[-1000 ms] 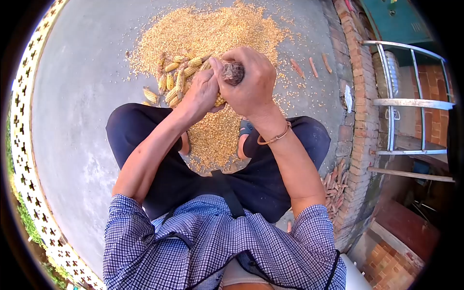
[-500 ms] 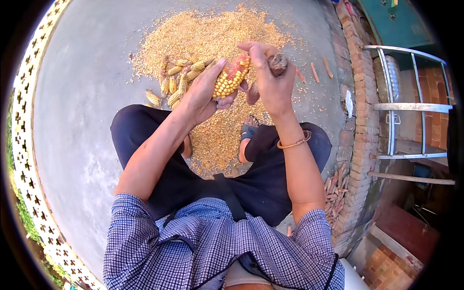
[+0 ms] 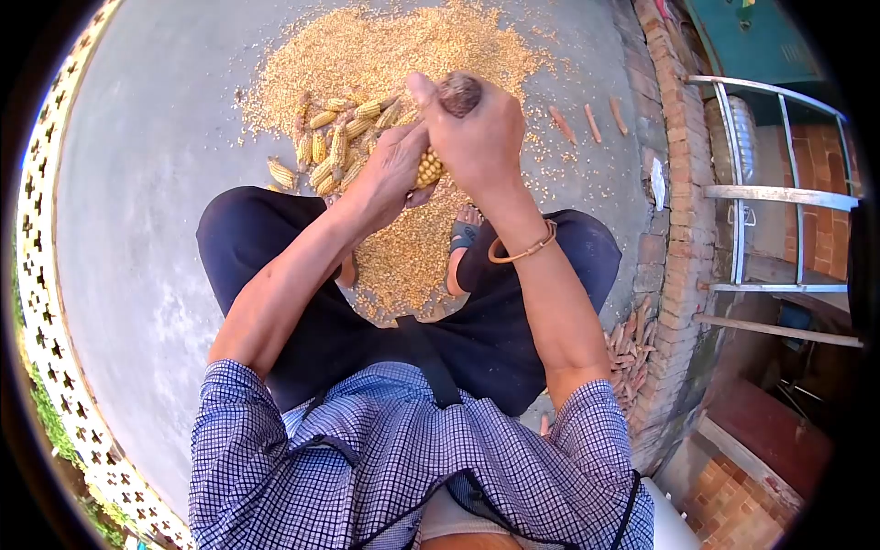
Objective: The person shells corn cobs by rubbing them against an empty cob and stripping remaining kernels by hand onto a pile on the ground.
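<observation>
My left hand is closed around a yellow corn cob, of which only a patch of kernels shows between the hands. Wrapped in my right hand is a brown piece with a rough, rounded end sticking out above the fist; its lower part is hidden. This fist presses against the corn cob, right beside my left fingers. Below and beyond the hands, several partly husked-looking yellow cobs lie in a heap on loose kernels.
Reddish bare cobs lie on the concrete floor to the right, with more heaped by a low brick edging. A metal rack stands beyond it. My sandalled foot rests among kernels.
My right hand has moved left and turned, bringing the brown piece over against the corn cob. The stripped pink patch seen before is now covered. My left hand keeps its hold.
</observation>
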### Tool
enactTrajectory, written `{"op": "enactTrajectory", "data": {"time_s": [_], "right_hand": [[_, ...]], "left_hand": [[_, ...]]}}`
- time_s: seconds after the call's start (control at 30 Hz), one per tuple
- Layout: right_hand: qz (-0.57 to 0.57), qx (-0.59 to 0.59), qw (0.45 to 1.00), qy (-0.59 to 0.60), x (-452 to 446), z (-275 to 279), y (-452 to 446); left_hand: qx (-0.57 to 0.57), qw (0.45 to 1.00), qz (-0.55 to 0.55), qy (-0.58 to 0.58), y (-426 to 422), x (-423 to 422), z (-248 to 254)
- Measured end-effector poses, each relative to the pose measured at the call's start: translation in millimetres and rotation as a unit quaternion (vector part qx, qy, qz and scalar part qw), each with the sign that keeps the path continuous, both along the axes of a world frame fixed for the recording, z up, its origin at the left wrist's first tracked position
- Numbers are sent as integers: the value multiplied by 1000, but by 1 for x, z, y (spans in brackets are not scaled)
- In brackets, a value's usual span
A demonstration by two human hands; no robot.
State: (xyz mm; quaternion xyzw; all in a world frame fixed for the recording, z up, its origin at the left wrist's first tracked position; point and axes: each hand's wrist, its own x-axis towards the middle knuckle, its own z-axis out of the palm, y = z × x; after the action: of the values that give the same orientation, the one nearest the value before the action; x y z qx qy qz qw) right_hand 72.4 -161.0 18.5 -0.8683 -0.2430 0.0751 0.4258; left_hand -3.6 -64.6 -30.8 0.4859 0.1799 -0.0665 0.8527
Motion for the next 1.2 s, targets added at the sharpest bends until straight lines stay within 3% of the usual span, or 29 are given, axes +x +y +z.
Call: {"op": "enactTrajectory", "data": {"time_s": [0.03, 0.13, 0.17, 0.23, 0.3, 0.4, 0.43, 0.47, 0.53, 0.57, 0.7, 0.8, 0.83, 0.93, 1.1, 1.2], "right_hand": [[-8, 162, 984, 71, 9, -16, 3], [4, 370, 923, 108, 16, -16, -6], [21, 364, 925, 112, 15, -13, -9], [63, 295, 953, 7, 12, -21, -12], [107, 221, 963, -113, 9, -24, -12], [169, 97, 931, -310, 0, -22, -6], [155, 110, 919, -346, -2, -27, -1], [134, 101, 932, -322, -4, -31, 1], [91, 81, 955, -270, -10, -36, 3], [70, 102, 942, -311, -11, -36, 9], [2, 42, 971, -235, -14, -22, 10], [5, 164, 986, -10, 0, -20, 0], [50, 295, 951, 76, 7, -17, -6], [27, 417, 903, 102, 26, -9, -20], [34, 351, 932, 88, 24, -16, -27], [77, 310, 945, -77, 25, -27, -22]], "left_hand": [[-33, 999, -2, 12, 0, 1, 2], [-125, 992, 4, 28, 8, 5, 9], [-153, 988, 8, 22, 12, 7, 7], [-208, 978, 20, -4, 17, 9, 0], [-196, 980, 28, 3, 21, 6, 2], [-140, 985, 102, 27, 6, 6, 20], [-126, 984, 117, 45, 0, 5, 27], [-112, 983, 133, 61, -3, 6, 30], [-81, 994, 50, 52, 6, -1, 9], [-78, 995, 42, 45, 6, -4, 2], [-37, 999, -2, 22, -3, 0, -3], [-47, 998, -39, 11, 2, 7, -3], [-72, 996, -47, 17, 6, 8, -3], [-128, 991, -29, 12, 11, 9, 3], [-134, 991, -3, -6, 17, 11, 2], [-128, 992, 5, -15, 18, 11, 10]]}}
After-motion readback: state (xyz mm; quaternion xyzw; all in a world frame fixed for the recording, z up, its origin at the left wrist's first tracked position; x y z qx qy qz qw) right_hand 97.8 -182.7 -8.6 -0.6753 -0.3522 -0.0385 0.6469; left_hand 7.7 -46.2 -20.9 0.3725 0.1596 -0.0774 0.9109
